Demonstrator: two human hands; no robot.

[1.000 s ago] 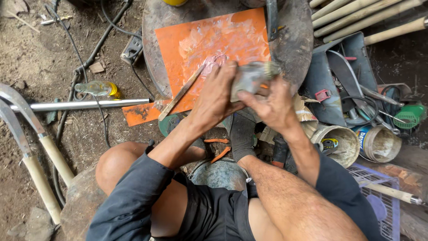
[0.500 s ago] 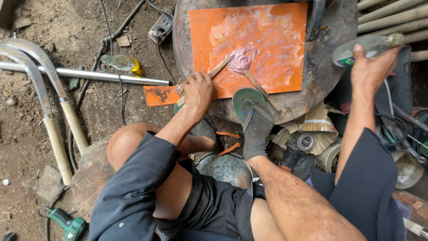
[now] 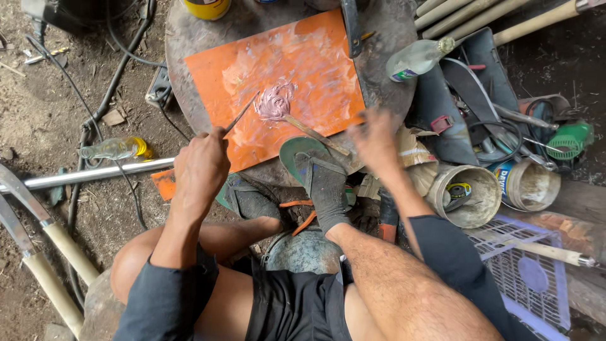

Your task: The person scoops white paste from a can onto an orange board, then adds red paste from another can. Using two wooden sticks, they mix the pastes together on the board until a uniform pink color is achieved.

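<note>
- Right hand (image 3: 374,140) blurred over the orange board's (image 3: 315,76) near right corner — grip unreadable.
- Left hand (image 3: 201,165) clamped on a thin blade (image 3: 242,114), its tip near the pink putty (image 3: 274,103) mid-board.
- Round table (image 3: 189,38) cut off at the far edge.

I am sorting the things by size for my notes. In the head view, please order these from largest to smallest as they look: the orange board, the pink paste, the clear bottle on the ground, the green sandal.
1. orange board
2. green sandal, partly hidden by the foot
3. clear bottle
4. pink paste

The last two look close, so that order is unsure.
</note>
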